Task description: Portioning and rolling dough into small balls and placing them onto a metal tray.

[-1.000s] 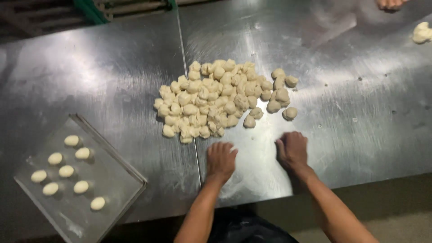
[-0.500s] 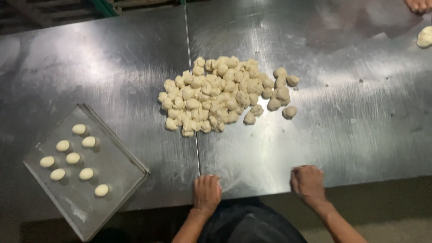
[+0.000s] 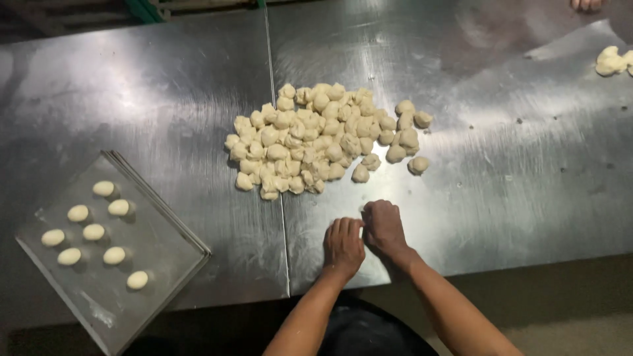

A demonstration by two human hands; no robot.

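Left hand [image 3: 343, 245] and right hand [image 3: 384, 227] side by side, palms down on steel table [image 3: 514, 171], fingers together, cupped as if rolling; anything beneath hidden. Dough-piece heap [image 3: 316, 138] just beyond; shaped balls [image 3: 92, 231] on tray [image 3: 165, 264], left.

The table [image 3: 165, 99] is bare sheet metal, brushed and scuffed, with a dull sheen and bright glare streaks toward its far right corner; a thin seam runs across it between two sheets. The heap of dough pieces [image 3: 320, 138] at its middle is pale, matt and soft-looking, lumpy with torn, uneven faces. The tray [image 3: 158, 257] at the near left edge is thin metal, greyer and more smudged, perhaps floury; its shaped dough balls [image 3: 93, 232] look smooth, rounded and faintly satiny
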